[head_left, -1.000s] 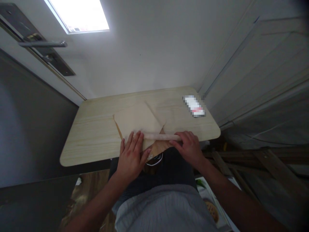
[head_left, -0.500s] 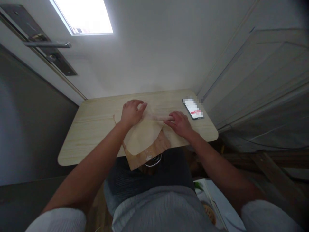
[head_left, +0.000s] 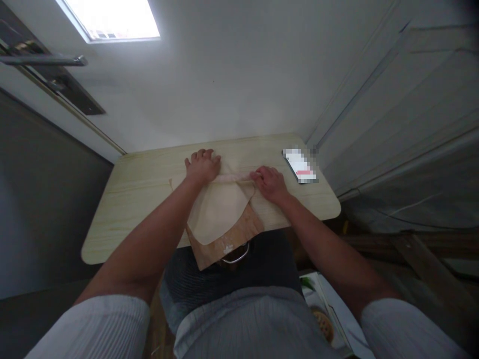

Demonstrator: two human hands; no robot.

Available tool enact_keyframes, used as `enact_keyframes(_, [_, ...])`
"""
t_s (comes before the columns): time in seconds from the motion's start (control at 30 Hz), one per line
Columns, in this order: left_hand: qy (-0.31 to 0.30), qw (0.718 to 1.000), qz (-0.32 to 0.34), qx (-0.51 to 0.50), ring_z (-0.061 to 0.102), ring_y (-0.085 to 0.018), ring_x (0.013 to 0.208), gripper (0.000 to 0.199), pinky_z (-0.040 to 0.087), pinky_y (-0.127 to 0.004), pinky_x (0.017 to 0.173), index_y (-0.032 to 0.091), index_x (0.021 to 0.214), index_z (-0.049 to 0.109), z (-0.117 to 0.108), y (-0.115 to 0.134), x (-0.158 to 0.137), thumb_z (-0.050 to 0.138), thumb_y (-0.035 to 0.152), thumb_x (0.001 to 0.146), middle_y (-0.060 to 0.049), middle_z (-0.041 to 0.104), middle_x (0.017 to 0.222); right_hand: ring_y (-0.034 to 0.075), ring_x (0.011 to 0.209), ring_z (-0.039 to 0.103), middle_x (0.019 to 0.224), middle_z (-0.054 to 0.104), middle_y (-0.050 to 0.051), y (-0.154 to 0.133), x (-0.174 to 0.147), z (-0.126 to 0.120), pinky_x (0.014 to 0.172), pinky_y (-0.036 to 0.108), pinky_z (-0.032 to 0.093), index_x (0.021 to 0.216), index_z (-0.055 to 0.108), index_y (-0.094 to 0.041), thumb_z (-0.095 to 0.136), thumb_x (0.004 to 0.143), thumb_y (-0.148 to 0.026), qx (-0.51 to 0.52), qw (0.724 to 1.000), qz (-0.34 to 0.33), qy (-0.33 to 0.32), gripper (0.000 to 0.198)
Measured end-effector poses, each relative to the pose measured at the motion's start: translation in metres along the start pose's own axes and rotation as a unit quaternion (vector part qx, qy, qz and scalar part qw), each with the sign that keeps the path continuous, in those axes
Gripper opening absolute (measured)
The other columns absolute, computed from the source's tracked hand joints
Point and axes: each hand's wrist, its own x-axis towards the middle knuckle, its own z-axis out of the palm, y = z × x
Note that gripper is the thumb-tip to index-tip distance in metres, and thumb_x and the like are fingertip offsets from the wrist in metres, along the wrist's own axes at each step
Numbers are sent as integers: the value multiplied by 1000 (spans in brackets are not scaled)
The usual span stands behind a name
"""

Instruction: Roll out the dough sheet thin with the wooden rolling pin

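A thin, pale sheet of rolled dough (head_left: pixel 213 212) lies over a brown wooden board (head_left: pixel 228 247), whose near corner sticks out past the table edge. Across the dough's far side runs a slim rolling pin (head_left: pixel 235 177); dough seems to lie over part of it. My right hand (head_left: pixel 271 184) is closed round the pin's right end. My left hand (head_left: pixel 204 164) lies palm down with fingers spread at the pin's left end, which it hides. Whether the left palm presses on pin or dough I cannot tell.
A phone (head_left: pixel 299 165) with a lit screen lies at the right of the light wood table (head_left: pixel 119 209). Behind the table stands a white door with a metal handle (head_left: pixel 56 61). A metal loop (head_left: pixel 237 255) shows below the board. A white box (head_left: pixel 333 314) sits low on the right.
The pin and my right hand have shifted slightly left and away from me. My left hand has turned flatter, its fingers now spread forward. The view has shifted a little.
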Motion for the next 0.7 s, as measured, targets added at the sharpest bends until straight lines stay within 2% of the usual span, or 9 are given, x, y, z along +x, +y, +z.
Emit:
enact_keyframes(0.2, [-15,1000,5,6,36,-38,143,61,25,-70,113,28,149,43,-3,2,-9,22,54,98,-12,41,157,26,93,58,97,70,10,-8,-5,-2,76,35,35,94,65,-20,39,102,-55,0,1000,14,8,44])
enact_keyframes(0.37, [-22,1000,18,14,34,-36,145,61,25,-69,114,31,151,41,-2,0,-25,20,56,99,-10,39,159,26,93,59,97,70,10,-13,-15,-8,77,35,36,94,65,-20,40,103,-51,1,1000,20,4,41])
enact_keyframes(0.7, [15,997,43,55,33,-32,146,58,21,-63,118,29,151,40,-6,8,-73,17,50,102,-7,39,160,25,93,58,97,70,10,-18,-39,-11,77,34,35,96,65,-18,38,104,-47,-22,1000,5,5,40])
